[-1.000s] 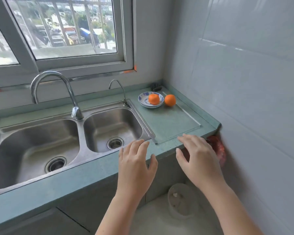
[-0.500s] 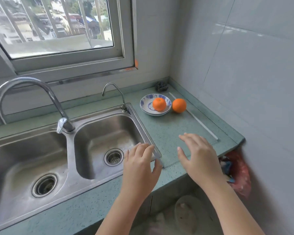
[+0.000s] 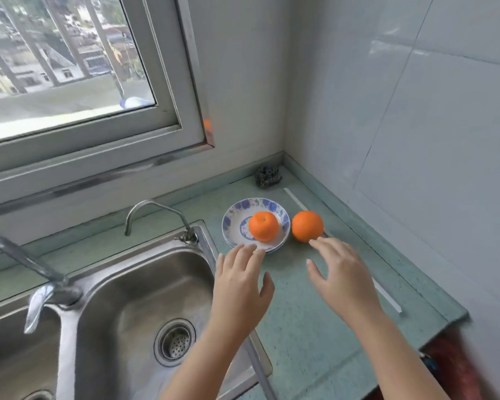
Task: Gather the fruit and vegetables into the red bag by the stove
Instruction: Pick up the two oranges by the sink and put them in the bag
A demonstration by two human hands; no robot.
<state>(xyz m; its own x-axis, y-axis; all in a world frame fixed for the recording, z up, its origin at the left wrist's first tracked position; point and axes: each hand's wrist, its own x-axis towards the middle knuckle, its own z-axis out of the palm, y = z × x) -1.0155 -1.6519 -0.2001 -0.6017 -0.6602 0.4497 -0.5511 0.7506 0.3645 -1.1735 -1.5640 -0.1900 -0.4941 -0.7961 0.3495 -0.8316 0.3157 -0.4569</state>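
One orange (image 3: pixel 263 226) rests in a blue-patterned white dish (image 3: pixel 234 223) on the green counter. A second orange (image 3: pixel 307 226) lies on the counter just right of the dish. My left hand (image 3: pixel 240 281) is open, palm down, its fingertips at the dish's near rim. My right hand (image 3: pixel 341 278) is open too, fingers spread, with one fingertip at the near side of the second orange. A red bag (image 3: pixel 456 368) hangs below the counter's right end, partly hidden by my right forearm.
A steel double sink (image 3: pixel 145 298) with a small tap (image 3: pixel 156 215) and a large faucet (image 3: pixel 38 284) fills the left. A dark scrubber (image 3: pixel 267 176) sits in the back corner. White tiled walls close the right and back; a window is above the sink.
Both hands have reached forward from the counter's front edge to the dish and the loose orange. The view has moved closer and to the right.
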